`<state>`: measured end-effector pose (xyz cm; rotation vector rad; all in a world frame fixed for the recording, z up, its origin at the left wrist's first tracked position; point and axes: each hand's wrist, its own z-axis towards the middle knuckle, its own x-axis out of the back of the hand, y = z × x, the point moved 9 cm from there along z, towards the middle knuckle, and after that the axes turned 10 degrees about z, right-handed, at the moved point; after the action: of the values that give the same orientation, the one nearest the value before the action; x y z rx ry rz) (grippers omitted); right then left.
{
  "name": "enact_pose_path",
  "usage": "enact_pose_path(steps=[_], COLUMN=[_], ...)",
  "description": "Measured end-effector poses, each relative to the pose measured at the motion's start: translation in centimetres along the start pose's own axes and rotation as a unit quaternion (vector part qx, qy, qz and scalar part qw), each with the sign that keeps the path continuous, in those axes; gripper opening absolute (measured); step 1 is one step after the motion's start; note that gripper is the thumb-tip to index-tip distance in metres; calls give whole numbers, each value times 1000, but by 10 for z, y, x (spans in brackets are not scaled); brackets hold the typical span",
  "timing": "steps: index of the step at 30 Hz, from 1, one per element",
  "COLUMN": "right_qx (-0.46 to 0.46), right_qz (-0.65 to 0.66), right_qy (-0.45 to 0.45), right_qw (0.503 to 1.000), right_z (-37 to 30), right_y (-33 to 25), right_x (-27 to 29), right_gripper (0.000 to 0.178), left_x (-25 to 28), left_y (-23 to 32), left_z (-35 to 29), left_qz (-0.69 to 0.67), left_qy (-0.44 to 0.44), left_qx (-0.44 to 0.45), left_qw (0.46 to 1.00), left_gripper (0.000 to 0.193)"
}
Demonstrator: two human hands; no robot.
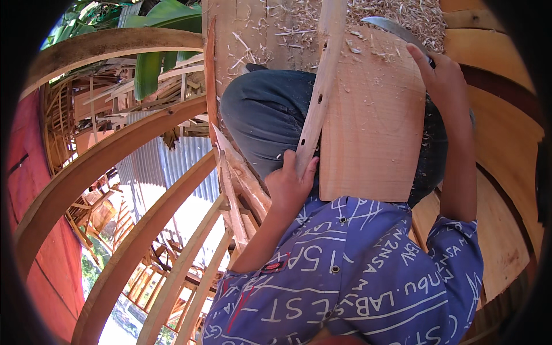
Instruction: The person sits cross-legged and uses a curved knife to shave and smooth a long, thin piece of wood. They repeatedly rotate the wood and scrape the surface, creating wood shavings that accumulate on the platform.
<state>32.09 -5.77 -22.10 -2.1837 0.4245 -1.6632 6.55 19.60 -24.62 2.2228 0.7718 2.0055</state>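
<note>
My left hand (290,184) is closed round the near end of a long pale wooden strip (314,118) with several dark holes along it. The strip runs away from me beside a wide flat board (374,138) that lies across my lap, its near end against my shirt. At the far right of the board my right hand (445,80) grips a knife, its index finger stretched out. The curved grey blade (394,26) points left over the board's far end, apart from the strip. Most of the knife's handle is hidden by my fingers.
Wood shavings (402,14) cover the far planks and lie on the board. Curved wooden ribs (132,121) rise on my left, with planking (500,132) on my right. A split piece of wood (241,178) leans by my left forearm. Corrugated metal sheets (190,167) lie beyond the ribs.
</note>
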Motion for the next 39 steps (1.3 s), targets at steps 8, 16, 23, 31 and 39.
enact_pose_path(steps=[8,16,23,31,39], right_qx=[157,214,-43,0,38], right_qz=[2,-66,16,168,525], right_qy=[-161,-74,53,5,-109], right_qw=[974,972,998,986,843], right_z=[-77,-43,52,-51,-97], right_y=[-80,-85,44,5,-18], right_x=[-65,-66,26,-6,-49], right_gripper=[58,65,75,59,36], left_x=[2,2,-3,-12,39], left_y=[10,8,10,-13,71], left_z=[2,5,8,-2,37], left_qz=[-14,-1,14,-314,-398], left_qy=[1,18,18,-197,-198], left_qx=[11,22,-9,142,68], left_qw=[1000,1000,1000,918,893], left_gripper=[36,35,36,29,31])
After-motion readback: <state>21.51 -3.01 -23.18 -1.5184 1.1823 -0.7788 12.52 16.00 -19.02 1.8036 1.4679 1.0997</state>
